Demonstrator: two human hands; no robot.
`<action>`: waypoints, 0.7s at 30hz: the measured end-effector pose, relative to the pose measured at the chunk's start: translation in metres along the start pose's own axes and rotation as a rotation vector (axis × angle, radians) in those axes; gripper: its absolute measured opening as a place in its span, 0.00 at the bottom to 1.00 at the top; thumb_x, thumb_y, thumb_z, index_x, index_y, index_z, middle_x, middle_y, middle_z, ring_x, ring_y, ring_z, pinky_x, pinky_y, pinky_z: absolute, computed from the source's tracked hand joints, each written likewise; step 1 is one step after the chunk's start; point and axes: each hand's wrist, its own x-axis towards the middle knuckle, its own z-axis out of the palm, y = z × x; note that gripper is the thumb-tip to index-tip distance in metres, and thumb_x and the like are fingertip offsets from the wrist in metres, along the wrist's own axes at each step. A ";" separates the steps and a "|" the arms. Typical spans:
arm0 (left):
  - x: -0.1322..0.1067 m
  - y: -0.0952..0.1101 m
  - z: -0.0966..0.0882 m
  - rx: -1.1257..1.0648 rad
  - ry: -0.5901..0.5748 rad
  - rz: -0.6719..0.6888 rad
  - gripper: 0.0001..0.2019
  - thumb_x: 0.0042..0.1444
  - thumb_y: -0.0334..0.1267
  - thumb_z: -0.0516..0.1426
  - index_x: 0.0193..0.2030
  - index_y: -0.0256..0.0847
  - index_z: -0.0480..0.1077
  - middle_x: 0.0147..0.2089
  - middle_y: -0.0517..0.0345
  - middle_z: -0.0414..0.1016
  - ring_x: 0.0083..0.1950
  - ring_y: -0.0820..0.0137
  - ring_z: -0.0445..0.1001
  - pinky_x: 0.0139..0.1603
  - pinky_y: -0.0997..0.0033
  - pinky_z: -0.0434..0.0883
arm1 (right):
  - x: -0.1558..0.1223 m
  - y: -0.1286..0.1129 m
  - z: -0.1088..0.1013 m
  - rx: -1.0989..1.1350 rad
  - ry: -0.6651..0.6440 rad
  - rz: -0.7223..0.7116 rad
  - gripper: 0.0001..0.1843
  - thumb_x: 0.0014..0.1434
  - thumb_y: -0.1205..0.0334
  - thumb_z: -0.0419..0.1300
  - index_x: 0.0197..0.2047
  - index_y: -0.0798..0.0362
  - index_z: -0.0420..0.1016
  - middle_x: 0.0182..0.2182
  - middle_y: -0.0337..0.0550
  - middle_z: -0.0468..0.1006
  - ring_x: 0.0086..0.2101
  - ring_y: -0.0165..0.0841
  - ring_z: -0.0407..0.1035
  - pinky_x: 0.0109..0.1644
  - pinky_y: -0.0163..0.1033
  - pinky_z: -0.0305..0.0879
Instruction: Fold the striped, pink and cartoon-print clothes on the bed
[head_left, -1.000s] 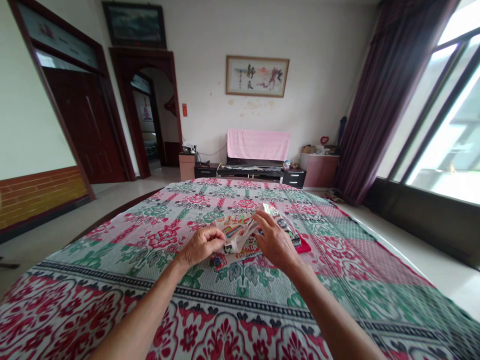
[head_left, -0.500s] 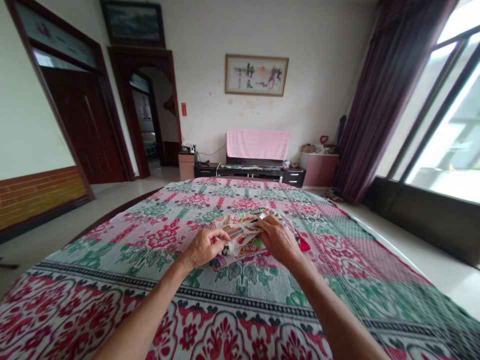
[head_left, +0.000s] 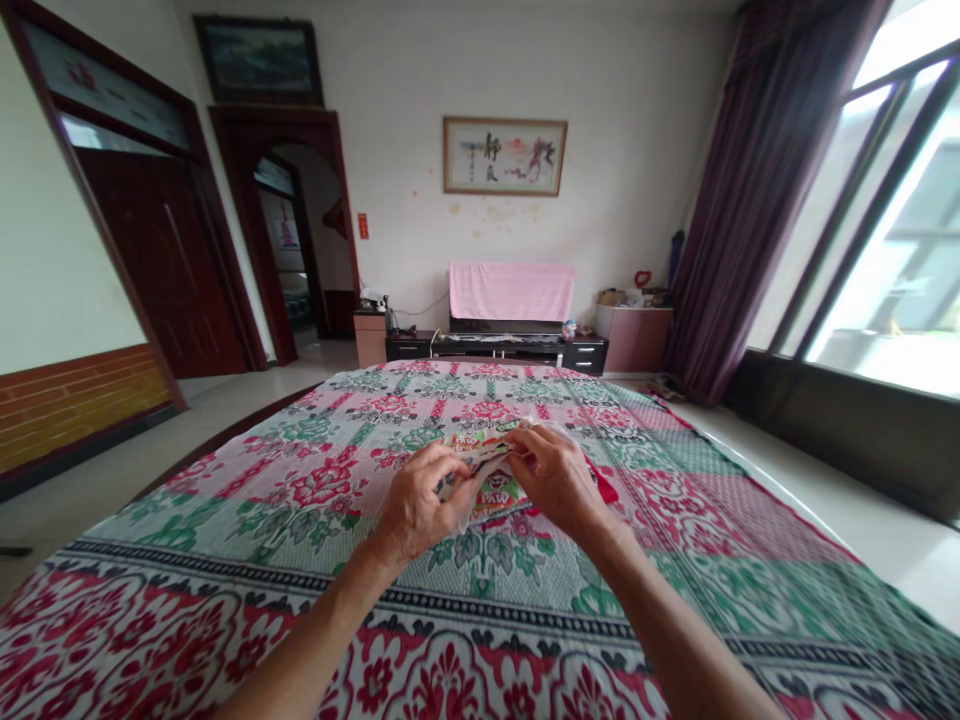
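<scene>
A thin, crumpled cloth (head_left: 496,494) printed in green, red and white, with "PAW" lettering, lies in the middle of the flowered bedspread (head_left: 322,475). My left hand (head_left: 424,500) pinches its left part between thumb and fingers. On the other side my right hand (head_left: 561,475) grips a fold, fingers bent and pressed together. A pale strip of the cloth runs raised between the two hands. Something bright red (head_left: 606,486) shows from under my right hand, its kind not clear. My fingers cover part of the print.
Beyond the bed, a low black cabinet (head_left: 411,347) stands against the wall, with a pink cloth (head_left: 511,290) draped over something on it. Purple curtains (head_left: 757,220) and a window are to the right. A dark red door (head_left: 161,250) is at the left.
My left hand has moved in to the right and closed on the cloth, lifting a fold toward my right hand. The right hand stays nearly in place, fingers now tucked in more.
</scene>
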 end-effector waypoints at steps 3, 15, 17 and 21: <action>-0.004 0.004 0.008 0.072 -0.020 0.013 0.06 0.52 0.40 0.58 0.32 0.40 0.70 0.34 0.56 0.73 0.40 0.67 0.71 0.46 0.65 0.70 | 0.000 -0.004 -0.002 -0.018 0.014 -0.033 0.10 0.57 0.66 0.55 0.41 0.50 0.74 0.33 0.40 0.74 0.33 0.30 0.67 0.39 0.36 0.60; 0.000 -0.013 -0.003 0.193 0.082 -0.045 0.10 0.59 0.38 0.52 0.40 0.41 0.73 0.44 0.52 0.73 0.44 0.68 0.73 0.45 0.68 0.72 | 0.001 -0.023 -0.002 0.274 0.152 -0.119 0.11 0.59 0.67 0.53 0.44 0.51 0.72 0.39 0.42 0.74 0.35 0.27 0.70 0.40 0.35 0.66; 0.007 -0.022 -0.021 0.242 0.132 -0.085 0.10 0.59 0.40 0.52 0.37 0.40 0.74 0.47 0.51 0.73 0.44 0.67 0.74 0.45 0.68 0.72 | 0.002 -0.015 -0.006 0.245 0.231 -0.080 0.12 0.59 0.68 0.52 0.45 0.51 0.71 0.41 0.43 0.74 0.34 0.28 0.70 0.41 0.36 0.66; 0.027 -0.041 -0.063 0.394 0.080 -0.041 0.14 0.61 0.42 0.49 0.36 0.40 0.74 0.45 0.52 0.74 0.45 0.67 0.74 0.48 0.69 0.70 | 0.002 0.011 -0.003 0.119 0.251 0.048 0.13 0.57 0.69 0.51 0.44 0.51 0.72 0.41 0.44 0.75 0.36 0.31 0.70 0.42 0.38 0.65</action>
